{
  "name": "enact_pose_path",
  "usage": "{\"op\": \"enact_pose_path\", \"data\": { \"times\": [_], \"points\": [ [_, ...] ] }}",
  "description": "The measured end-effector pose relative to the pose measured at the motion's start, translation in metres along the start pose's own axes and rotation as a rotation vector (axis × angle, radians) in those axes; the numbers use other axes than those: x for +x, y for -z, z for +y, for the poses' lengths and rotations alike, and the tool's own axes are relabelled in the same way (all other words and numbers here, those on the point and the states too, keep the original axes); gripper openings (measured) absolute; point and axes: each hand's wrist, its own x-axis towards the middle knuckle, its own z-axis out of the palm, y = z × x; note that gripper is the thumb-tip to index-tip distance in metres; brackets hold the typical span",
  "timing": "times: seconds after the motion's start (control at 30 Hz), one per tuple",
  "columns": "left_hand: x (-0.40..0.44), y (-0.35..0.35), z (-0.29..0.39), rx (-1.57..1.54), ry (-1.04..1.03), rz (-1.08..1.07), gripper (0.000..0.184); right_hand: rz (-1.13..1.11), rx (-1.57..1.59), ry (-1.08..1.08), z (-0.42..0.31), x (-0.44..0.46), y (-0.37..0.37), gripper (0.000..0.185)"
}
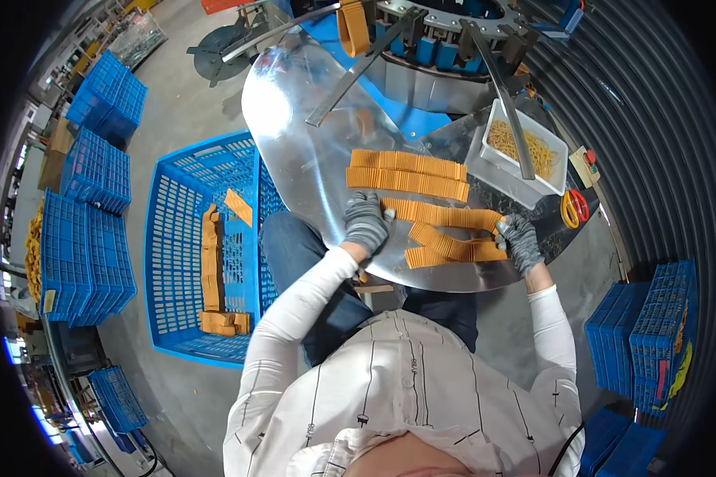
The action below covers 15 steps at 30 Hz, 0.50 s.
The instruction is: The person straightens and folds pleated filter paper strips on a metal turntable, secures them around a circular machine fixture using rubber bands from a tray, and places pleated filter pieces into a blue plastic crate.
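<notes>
In striped grey gloves, both my hands are at an orange ribbed strip (pixel 441 215) lying across a shiny metal table (pixel 302 159). My left hand (pixel 366 221) is closed at the strip's left end, thumb along its edge. Its right end is pinched in my right hand (pixel 520 242), where the strip bends down. Just below, more orange ribbed strips (pixel 457 248) lie loosely crossed, their right ends close to my right hand. Above my hands, two flat orange strips (pixel 407 173) rest side by side. The undersides of my fingers are hidden.
A blue crate (pixel 159 262) with orange strips stands left of my legs. At right are a white bin (pixel 485 159) of yellowish bands, red-and-yellow-handled scissors (pixel 574 208) and a control box (pixel 587 165). A round machine (pixel 437 79) with metal arms overhangs the table's far side.
</notes>
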Motion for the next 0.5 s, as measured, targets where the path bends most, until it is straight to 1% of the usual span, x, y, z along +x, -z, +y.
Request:
{"op": "enact_pose_path", "data": {
  "times": [0.03, 0.07, 0.13, 0.2, 0.23, 0.3, 0.33, 0.37, 0.4, 0.43, 0.47, 0.5],
  "points": [
    [0.013, -0.037, -0.009, -0.028, -0.016, 0.119, 0.034, 0.006, -0.020, 0.020, 0.002, -0.001, -0.001, 0.009],
    [0.027, -0.067, -0.014, -0.151, 0.078, 0.109, 0.031, 0.007, -0.039, 0.045, 0.004, 0.001, -0.003, 0.008],
    [0.019, -0.041, 0.018, -0.095, 0.191, 0.121, 0.025, 0.002, -0.052, 0.031, 0.012, 0.004, -0.002, 0.008],
    [0.010, -0.021, 0.023, -0.007, -0.007, -0.016, 0.025, -0.014, 0.003, 0.027, 0.016, 0.008, -0.001, 0.008],
    [0.013, -0.028, 0.016, -0.062, -0.069, 0.016, 0.025, -0.013, 0.023, 0.031, 0.017, 0.011, -0.001, 0.009],
    [0.020, -0.008, 0.016, -0.239, 0.052, -0.028, 0.023, 0.013, 0.061, 0.028, 0.013, 0.010, -0.001, 0.009],
    [0.022, -0.002, 0.018, -0.333, 0.103, -0.062, 0.022, -0.020, 0.045, 0.076, 0.011, 0.010, 0.002, 0.008],
    [0.026, -0.013, 0.005, -0.414, -0.006, 0.052, 0.016, -0.045, 0.029, 0.120, 0.001, 0.007, 0.003, 0.008],
    [0.027, -0.009, -0.001, -0.482, -0.123, 0.158, 0.011, -0.062, 0.010, 0.163, -0.006, 0.006, 0.004, 0.007],
    [0.027, -0.005, -0.003, -0.676, -0.063, 0.100, 0.012, -0.014, -0.013, 0.146, -0.008, 0.007, 0.007, 0.007],
    [0.024, 0.015, 0.004, -0.865, -0.001, 0.040, 0.014, 0.018, -0.003, 0.130, -0.017, 0.005, 0.005, 0.007],
    [0.029, 0.018, 0.004, -0.854, -0.014, 0.050, 0.015, 0.047, 0.011, 0.115, -0.029, 0.000, 0.000, 0.008]
  ]
}}
